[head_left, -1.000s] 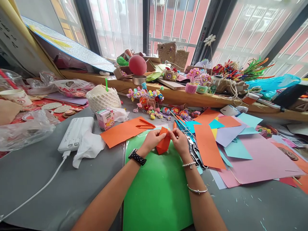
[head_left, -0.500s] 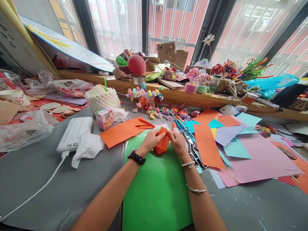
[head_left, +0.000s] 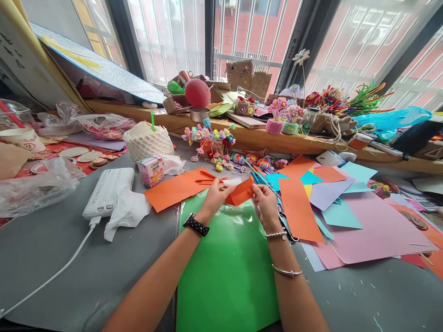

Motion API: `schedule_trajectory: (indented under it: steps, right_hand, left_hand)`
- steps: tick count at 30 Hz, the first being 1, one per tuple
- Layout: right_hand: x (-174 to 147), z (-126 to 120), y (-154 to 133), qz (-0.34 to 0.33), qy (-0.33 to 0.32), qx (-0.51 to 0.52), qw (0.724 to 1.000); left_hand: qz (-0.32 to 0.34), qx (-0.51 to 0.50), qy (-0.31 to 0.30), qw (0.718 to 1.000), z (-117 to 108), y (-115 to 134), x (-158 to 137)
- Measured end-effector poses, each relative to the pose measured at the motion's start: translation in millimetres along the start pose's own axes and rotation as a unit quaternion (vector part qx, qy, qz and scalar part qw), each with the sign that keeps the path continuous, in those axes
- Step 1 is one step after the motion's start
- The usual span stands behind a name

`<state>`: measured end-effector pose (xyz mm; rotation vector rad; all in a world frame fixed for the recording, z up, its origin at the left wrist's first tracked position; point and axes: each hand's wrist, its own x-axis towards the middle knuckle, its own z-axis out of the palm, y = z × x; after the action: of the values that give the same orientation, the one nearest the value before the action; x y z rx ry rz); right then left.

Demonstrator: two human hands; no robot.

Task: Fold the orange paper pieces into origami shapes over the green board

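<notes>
A folded piece of orange paper [head_left: 240,192] is held tilted above the green mat. My right hand [head_left: 266,203] pinches its right end between thumb and fingers. At the left end, my left hand [head_left: 216,199] has its thumb against the paper, with the fingers stretched fairly straight along the upper side. Just left of that hand lies a flat orange strip [head_left: 175,188] with small folded orange pieces [head_left: 208,178] on its far end. Scissors [head_left: 284,220] lie right of my right hand, partly hidden behind it.
The green mat [head_left: 224,272] lies under my forearms. Coloured paper sheets [head_left: 375,226] overlap on the right. On the left are a white power bank [head_left: 109,191] with a cable, a crumpled tissue [head_left: 126,213] and a small pink box [head_left: 150,170]. Crocheted flowers [head_left: 209,140] stand behind.
The folded orange paper has turned from pointing downward to lying more sideways. My right hand has shifted right and slightly down with its end, and my left fingers have straightened.
</notes>
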<state>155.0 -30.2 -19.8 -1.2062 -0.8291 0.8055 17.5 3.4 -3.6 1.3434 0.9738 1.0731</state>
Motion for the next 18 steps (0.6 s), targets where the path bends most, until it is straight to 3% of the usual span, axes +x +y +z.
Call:
schedule_trajectory:
  steps: [2, 4, 9, 12, 18]
  right_hand:
    - [0, 0, -1, 0.036, 0.026, 0.06, 0.997]
    - [-1, 1, -3, 0.059, 0.029, 0.097, 0.993]
    - [-7, 7, -9, 0.099, -0.021, 0.099, 0.99]
    - [-11, 9, -10, 0.075, -0.068, 0.063, 0.993]
    - [-11, 9, -7, 0.002, -0.096, -0.023, 0.995]
  left_hand:
    - [-0.016, -0.027, 0.061, 0.998, -1, 2, 1]
    - [-0.031, -0.055, 0.076, 0.995, -1, 3, 1]
    - [-0.053, -0.054, -0.068, 0.995, 1, 2, -1]
    - [-0.042, -0.035, -0.097, 0.994, 2, 1, -3]
    - [-0.003, -0.021, -0.023, 1.0, 2, -1, -3]
